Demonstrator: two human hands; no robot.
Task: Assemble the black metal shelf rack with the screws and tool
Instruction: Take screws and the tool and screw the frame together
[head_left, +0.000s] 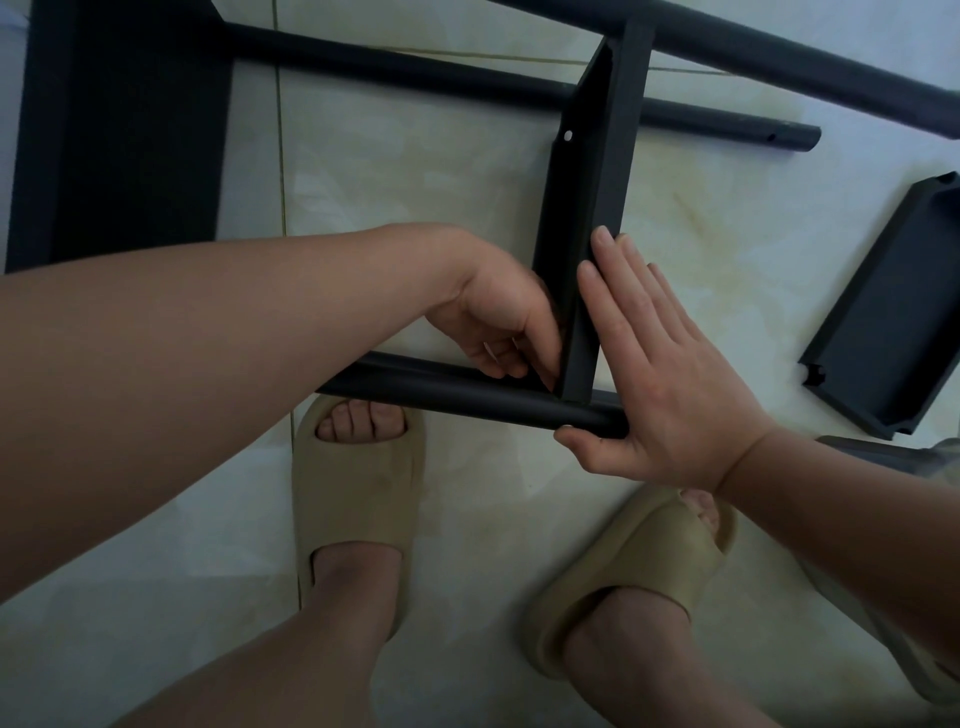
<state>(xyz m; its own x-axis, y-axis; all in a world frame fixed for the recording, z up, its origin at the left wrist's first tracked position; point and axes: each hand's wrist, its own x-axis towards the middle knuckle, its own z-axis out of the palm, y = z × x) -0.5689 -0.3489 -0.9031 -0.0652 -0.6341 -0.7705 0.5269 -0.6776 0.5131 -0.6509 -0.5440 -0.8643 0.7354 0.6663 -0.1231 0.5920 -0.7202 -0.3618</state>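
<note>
— How far along is the rack?

— Early, I judge. My right hand (660, 374), fingers straight, presses the shelf panel (597, 171) onto the near tube (467, 397). My left hand (504, 322) curls into that corner; what it pinches I cannot tell. Another shelf (893, 312) lies loose, well apart.

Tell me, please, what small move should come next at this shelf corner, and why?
Probably nudge the shelf panel square against the tube with the flat right hand, because the fingertips of the left hand are at that joint's inner corner.
</note>
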